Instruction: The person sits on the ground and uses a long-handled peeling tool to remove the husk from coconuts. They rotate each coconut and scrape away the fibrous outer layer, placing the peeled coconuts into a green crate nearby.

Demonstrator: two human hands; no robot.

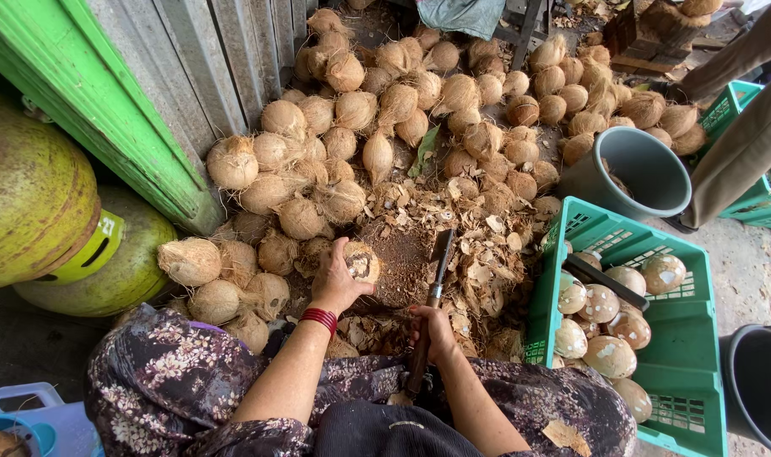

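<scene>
My left hand (338,286) grips a partly husked brown coconut (362,261), holding it on a wooden chopping block (402,262) covered in fibre. A red band sits on that wrist. My right hand (435,332) is closed around the wooden handle of a long knife (436,279), whose dark blade points away from me along the block's right side. The blade is beside the coconut, not touching it.
A large heap of husked coconuts (419,110) fills the ground ahead. A green crate (699,322) on the right holds peeled coconuts. A grey bucket (644,173) stands behind it, another dark bucket (762,385) at right. Yellow-green gas cylinders (38,203) lie left. Another person's legs (741,144) stand at top right.
</scene>
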